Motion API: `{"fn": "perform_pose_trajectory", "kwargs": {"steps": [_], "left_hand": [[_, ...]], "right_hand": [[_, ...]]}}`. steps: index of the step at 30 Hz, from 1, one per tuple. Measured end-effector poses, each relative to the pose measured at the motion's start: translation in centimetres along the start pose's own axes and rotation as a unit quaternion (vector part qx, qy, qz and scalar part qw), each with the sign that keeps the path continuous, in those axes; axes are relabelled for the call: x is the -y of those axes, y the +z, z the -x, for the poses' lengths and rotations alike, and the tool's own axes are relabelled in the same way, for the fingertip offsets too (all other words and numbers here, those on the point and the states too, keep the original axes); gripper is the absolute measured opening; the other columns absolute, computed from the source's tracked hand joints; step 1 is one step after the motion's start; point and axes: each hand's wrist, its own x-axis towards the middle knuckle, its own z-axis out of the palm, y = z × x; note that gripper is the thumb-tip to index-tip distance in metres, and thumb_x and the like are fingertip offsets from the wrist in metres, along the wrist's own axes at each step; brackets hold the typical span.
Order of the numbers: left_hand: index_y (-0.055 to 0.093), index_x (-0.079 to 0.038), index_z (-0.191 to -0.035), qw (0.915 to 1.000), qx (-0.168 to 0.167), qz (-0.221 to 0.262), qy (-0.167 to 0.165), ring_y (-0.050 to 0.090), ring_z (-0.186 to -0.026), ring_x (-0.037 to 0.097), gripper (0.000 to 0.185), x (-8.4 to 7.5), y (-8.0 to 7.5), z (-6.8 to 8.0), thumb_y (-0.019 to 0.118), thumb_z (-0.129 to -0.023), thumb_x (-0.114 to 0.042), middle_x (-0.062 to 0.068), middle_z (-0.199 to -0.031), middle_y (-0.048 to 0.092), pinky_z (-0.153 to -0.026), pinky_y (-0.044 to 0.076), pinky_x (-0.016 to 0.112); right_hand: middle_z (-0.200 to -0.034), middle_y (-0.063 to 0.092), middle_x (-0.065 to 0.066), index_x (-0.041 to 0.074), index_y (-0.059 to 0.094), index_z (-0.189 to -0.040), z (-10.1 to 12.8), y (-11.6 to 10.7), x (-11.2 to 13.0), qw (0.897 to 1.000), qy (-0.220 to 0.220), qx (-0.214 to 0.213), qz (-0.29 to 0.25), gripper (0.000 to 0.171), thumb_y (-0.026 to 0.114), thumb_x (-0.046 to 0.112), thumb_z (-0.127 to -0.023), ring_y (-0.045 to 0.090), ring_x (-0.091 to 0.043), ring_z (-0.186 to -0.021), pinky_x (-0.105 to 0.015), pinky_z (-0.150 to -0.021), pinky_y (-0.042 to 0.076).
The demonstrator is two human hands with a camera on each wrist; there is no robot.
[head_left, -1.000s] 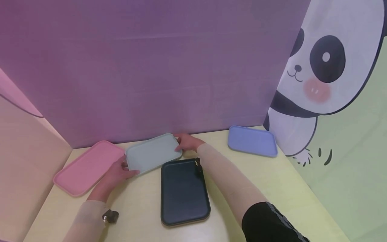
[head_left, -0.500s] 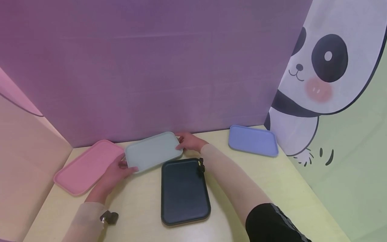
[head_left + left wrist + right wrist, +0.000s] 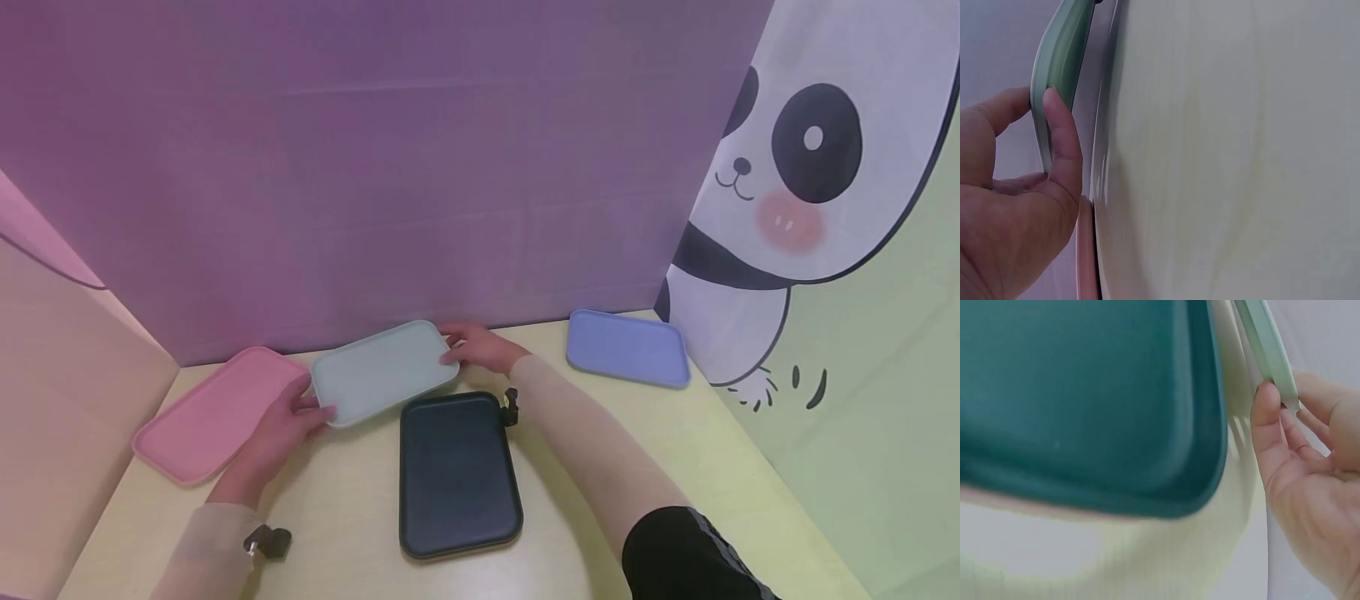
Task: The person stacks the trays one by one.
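A pale green rectangular tray (image 3: pixel 386 372) is held by its two short ends at the back of the table, slightly tilted. My left hand (image 3: pixel 281 425) pinches its left end near the front corner, thumb on one face and fingers on the other, as the left wrist view shows on the tray's edge (image 3: pixel 1060 69). At the opposite end my right hand (image 3: pixel 486 347) grips the right corner between thumb and fingers; in the right wrist view that tray end (image 3: pixel 1269 353) lies between them. Light shows under the tray there, so it seems raised off the table.
A dark teal tray (image 3: pixel 459 475) lies front centre, with a thin pinkish edge showing beneath it. The pink tray (image 3: pixel 225 417) lies at left, close to my left hand. A blue tray (image 3: pixel 627 348) sits at back right. A purple wall (image 3: pixel 420 167) closes the back.
The pale green tray has shifted slightly back and to the right, with both hands moving along with it. The other trays stay where they were.
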Motion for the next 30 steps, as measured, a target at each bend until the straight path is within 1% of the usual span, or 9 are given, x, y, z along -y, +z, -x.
{"fn": "perform_pose_trajectory", "kwargs": {"steps": [3,7,10,13,19,22,26,28,30], "left_hand": [[-0.003,0.004,-0.174,1.0,0.005,0.009,-0.001,0.067,-0.106,0.003,0.096,-0.1,0.0,0.0,0.068,-0.111,-0.012,0.041,-0.154,0.046,-0.093,0.062,0.024],[-0.002,0.001,-0.175,0.9998,0.0,0.021,-0.001,0.069,-0.104,0.005,0.093,-0.2,0.2,-0.1,0.066,-0.113,-0.015,0.041,-0.155,0.045,-0.092,0.062,0.025],[0.001,-0.003,-0.177,0.9996,-0.006,0.026,-0.004,0.069,-0.103,0.005,0.091,-0.5,0.3,-0.2,0.065,-0.113,-0.017,0.04,-0.157,0.043,-0.092,0.062,0.024],[0.003,-0.004,-0.177,0.9995,-0.009,0.028,-0.005,0.068,-0.104,0.004,0.089,-0.7,0.4,-0.3,0.064,-0.114,-0.018,0.037,-0.156,0.042,-0.093,0.062,0.024],[0.013,-0.001,-0.176,0.9994,-0.013,0.033,-0.001,0.067,-0.103,0.005,0.077,-1.0,0.7,-0.3,0.058,-0.117,-0.02,0.028,-0.147,0.048,-0.093,0.062,0.025],[0.018,-0.002,-0.176,0.9989,-0.015,0.044,-0.008,0.07,-0.099,0.006,0.069,-1.1,0.8,-0.3,0.052,-0.119,-0.021,0.02,-0.141,0.055,-0.091,0.062,0.025],[0.024,-0.001,-0.175,0.9967,-0.013,0.078,-0.019,0.074,-0.096,0.007,0.062,-1.4,0.8,-0.3,0.046,-0.121,-0.022,-0.001,-0.128,0.065,-0.09,0.064,0.027],[0.025,0.0,-0.174,0.995,-0.01,0.098,-0.018,0.075,-0.095,0.007,0.06,-1.5,0.9,-0.3,0.045,-0.121,-0.022,-0.009,-0.122,0.066,-0.091,0.064,0.027],[0.027,0.003,-0.172,0.9931,-0.006,0.117,-0.012,0.076,-0.096,0.008,0.059,-1.6,1.0,-0.2,0.045,-0.121,-0.02,-0.013,-0.12,0.067,-0.093,0.064,0.028]], "right_hand": [[-0.14,0.065,-0.016,0.015,0.048,-0.168,0.0,-0.4,-0.5,1.0,-0.008,0.008,-0.022,0.069,0.074,0.006,-0.105,0.069,-0.025,-0.115,-0.038,-0.089,0.063],[-0.137,0.066,-0.019,0.014,0.046,-0.169,0.5,-0.8,-0.6,0.998,-0.01,0.018,-0.054,0.069,0.071,0.002,-0.106,0.07,-0.026,-0.108,-0.038,-0.084,0.063],[-0.136,0.065,-0.018,0.015,0.045,-0.17,0.9,-1.1,-0.6,0.998,-0.004,0.02,-0.06,0.069,0.071,0.003,-0.107,0.069,-0.024,-0.105,-0.038,-0.081,0.062],[-0.137,0.064,-0.018,0.014,0.044,-0.17,1.4,-1.4,-0.6,0.998,-0.001,0.023,-0.059,0.069,0.071,0.004,-0.107,0.069,-0.024,-0.105,-0.037,-0.081,0.062],[-0.14,0.062,-0.018,0.014,0.046,-0.169,2.1,-2.0,-0.5,0.998,0.004,0.027,-0.054,0.068,0.071,0.006,-0.108,0.07,-0.023,-0.107,-0.037,-0.085,0.064],[-0.141,0.061,-0.017,0.015,0.047,-0.169,2.4,-2.2,-0.5,0.998,0.009,0.03,-0.05,0.066,0.072,0.009,-0.108,0.07,-0.024,-0.106,-0.038,-0.086,0.064],[-0.143,0.062,-0.014,0.016,0.05,-0.168,2.8,-2.4,-0.4,0.999,0.011,0.024,-0.035,0.063,0.072,0.015,-0.109,0.069,-0.023,-0.108,-0.039,-0.09,0.063],[-0.144,0.063,-0.015,0.015,0.051,-0.167,3.0,-2.5,-0.4,0.999,0.014,0.018,-0.045,0.059,0.07,0.017,-0.111,0.069,-0.023,-0.111,-0.04,-0.094,0.062],[-0.145,0.064,-0.016,0.013,0.051,-0.166,3.2,-2.7,-0.4,0.998,0.015,0.011,-0.068,0.057,0.067,0.017,-0.112,0.068,-0.023,-0.115,-0.041,-0.099,0.062]]}}
